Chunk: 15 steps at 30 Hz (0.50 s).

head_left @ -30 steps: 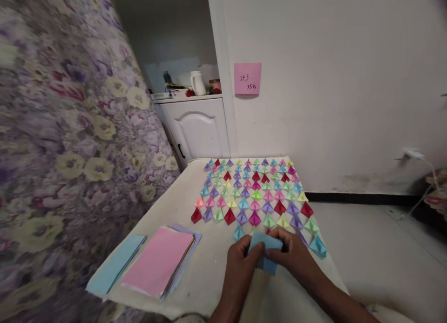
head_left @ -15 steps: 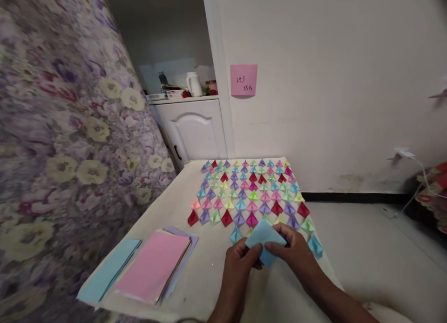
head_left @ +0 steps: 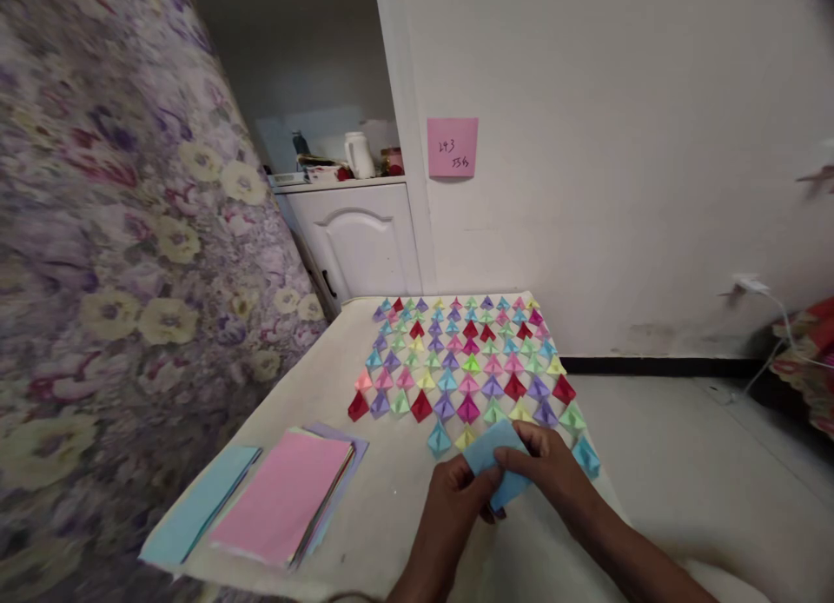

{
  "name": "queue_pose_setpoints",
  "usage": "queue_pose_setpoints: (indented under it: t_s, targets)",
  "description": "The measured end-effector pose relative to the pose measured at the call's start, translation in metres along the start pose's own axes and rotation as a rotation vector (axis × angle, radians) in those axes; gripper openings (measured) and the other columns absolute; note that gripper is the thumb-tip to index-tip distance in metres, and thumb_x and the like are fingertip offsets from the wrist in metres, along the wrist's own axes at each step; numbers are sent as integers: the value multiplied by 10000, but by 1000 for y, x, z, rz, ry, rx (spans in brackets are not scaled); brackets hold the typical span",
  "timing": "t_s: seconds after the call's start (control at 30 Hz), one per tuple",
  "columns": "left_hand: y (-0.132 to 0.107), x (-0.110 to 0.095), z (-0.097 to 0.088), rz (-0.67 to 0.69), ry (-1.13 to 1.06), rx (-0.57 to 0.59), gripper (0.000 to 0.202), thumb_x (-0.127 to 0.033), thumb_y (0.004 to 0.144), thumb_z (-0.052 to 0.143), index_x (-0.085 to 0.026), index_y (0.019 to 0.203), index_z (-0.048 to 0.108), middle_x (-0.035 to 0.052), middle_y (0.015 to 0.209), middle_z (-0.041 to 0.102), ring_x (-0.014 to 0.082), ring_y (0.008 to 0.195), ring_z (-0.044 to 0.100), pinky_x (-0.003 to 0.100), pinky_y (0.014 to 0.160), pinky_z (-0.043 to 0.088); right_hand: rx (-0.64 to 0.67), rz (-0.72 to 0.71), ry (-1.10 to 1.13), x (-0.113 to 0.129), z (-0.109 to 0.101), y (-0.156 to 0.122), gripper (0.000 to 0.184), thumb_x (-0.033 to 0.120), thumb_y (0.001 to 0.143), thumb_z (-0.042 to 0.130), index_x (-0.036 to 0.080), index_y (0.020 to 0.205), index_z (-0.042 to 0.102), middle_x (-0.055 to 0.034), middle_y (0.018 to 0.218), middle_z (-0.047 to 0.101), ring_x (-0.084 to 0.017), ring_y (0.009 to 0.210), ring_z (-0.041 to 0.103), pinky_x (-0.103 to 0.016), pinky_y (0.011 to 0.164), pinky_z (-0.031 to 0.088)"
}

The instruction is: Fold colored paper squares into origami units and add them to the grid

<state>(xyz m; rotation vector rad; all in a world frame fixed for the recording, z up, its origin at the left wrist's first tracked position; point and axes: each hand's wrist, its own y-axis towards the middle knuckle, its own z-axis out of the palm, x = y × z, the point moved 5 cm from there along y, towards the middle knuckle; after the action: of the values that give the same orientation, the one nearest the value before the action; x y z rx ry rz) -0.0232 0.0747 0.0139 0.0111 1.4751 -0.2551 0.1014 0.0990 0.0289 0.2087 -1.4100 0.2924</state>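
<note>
A light blue piece of folded paper point(head_left: 486, 447) is held between both hands above the near right part of the table. My left hand point(head_left: 464, 490) pinches its lower left edge, thumb on top and fingers underneath. My right hand point(head_left: 544, 455) grips the right side, its thumb pressed on the paper's face close to the left thumb. Just beyond the hands, rows of small folded paper pieces in many colours, such as a dark red one point(head_left: 421, 405) and a blue one point(head_left: 439, 439), cover the table's far side. Fingers under the paper are mostly hidden.
Left of the hands lie a stack of coloured paper sheets point(head_left: 287, 494), pink on top, and a narrower blue stack point(head_left: 201, 503). A floral curtain point(head_left: 130, 281) hangs along the table's left side. Behind stands a white cabinet point(head_left: 358, 238); a pink note point(head_left: 452, 148) is on the wall.
The blue paper has turned from a diamond pose to a more slanted, rectangular look. Both thumbs have come closer together over it. The view has shifted slightly.
</note>
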Motion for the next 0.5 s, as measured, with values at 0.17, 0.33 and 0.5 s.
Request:
queue_pose_setpoints:
  t_s: [0.17,0.33,0.5]
  targets:
    - [-2,2,1,-19,-4,-17,294,-388,719,639,-106,639,619,9,456,564,121,398,524,220,429,383,0,-14,-8,2,0,-2,165,316,721,640,163,732,581,-4,662,637,-172,593,606,-260,536,467]
    - [-6,-4,5,-14,-80,-32,278,-369,755,615,-101,690,642,30,498,613,120,457,550,213,471,393,25,11,-5,7,5,-4,164,335,754,605,175,749,569,9,629,626,-168,524,600,-268,495,465]
    - [-7,-7,1,18,-50,-103,277,-365,752,622,-96,694,651,24,482,603,112,442,532,200,443,375,-105,-108,-153,18,4,-8,139,263,737,627,188,842,575,7,700,628,-163,626,597,-258,567,472]
